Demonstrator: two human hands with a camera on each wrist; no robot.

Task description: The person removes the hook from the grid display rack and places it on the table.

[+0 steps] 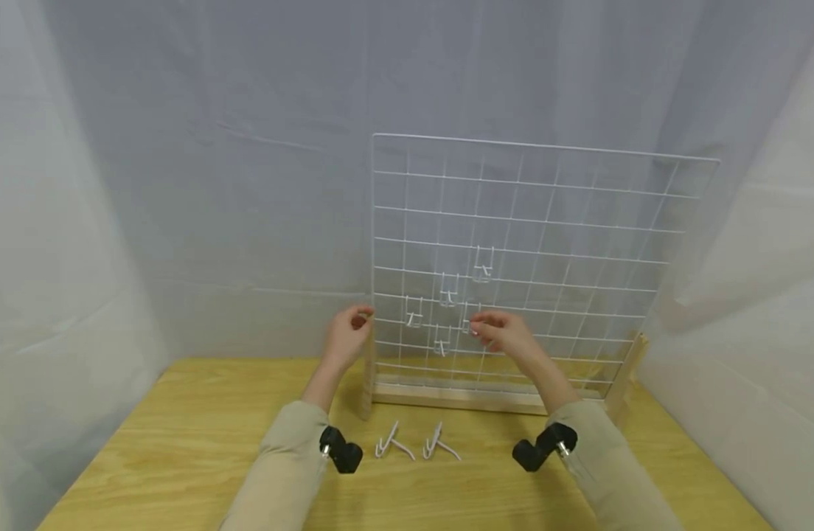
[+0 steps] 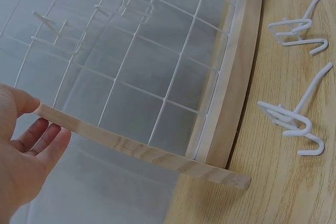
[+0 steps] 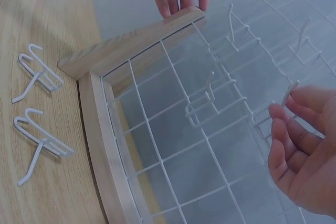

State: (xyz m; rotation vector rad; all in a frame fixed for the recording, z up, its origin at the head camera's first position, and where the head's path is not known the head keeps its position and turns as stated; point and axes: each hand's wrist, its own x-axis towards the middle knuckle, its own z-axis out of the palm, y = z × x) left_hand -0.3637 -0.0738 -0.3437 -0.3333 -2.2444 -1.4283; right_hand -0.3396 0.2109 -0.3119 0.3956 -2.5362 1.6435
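Observation:
A white wire grid panel [image 1: 566, 221] stands upright in a wooden base [image 1: 460, 398] on the table. My left hand [image 1: 360, 318] pinches the top end of the left wooden post [image 2: 142, 150], thumb above and fingers below [image 2: 37, 135]. My right hand [image 1: 478, 327] pinches a white hook [image 3: 289, 93] that sits on the grid's lower rows. Several other white hooks hang on the grid near it [image 1: 449, 293]. Two loose white hooks lie on the table in front of the base [image 1: 392, 442] [image 1: 439, 442].
The yellow wooden table [image 1: 181, 442] is closed in by pale cloth walls at the back and both sides. Black wrist-camera mounts [image 1: 341, 450] [image 1: 536, 450] sit on both sleeves. The right wooden post [image 1: 629, 376] stands near the right cloth wall.

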